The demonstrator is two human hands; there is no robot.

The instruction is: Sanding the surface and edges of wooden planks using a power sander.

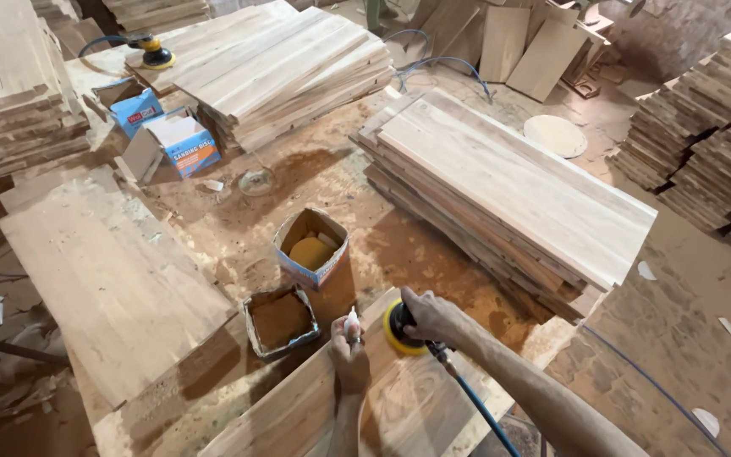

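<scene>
The right hand (433, 317) was clenched over the top of a round sander with a yellow pad (398, 328), its fingers wrapped around the dark body so that the tool sat pressed on a wooden panel (323, 415). A blue hose (480, 410) ran from the sander back along the right forearm. The left hand (349, 355), just beside the sander, had its fingers closed around a small white tube (351, 322) held upright, tip upward, over the same panel.

The panel lay at the near edge of the sawdust-covered tabletop (239, 228). Just beyond the panel stood a shallow open box of brown dust (280, 320), and a little farther from it an open carton holding yellow sanding discs (311, 247). To the right of that carton a tall stack of boards (509, 190) ran diagonally. To the left of the panel lay a broad single board (103, 275). Well beyond the carton sat two blue and white boxes (171, 140), and past them another stack of boards (281, 68). A second sander (156, 52) rested at the far left end of that stack. A pale round disc (555, 135) lay past the diagonal stack.
</scene>
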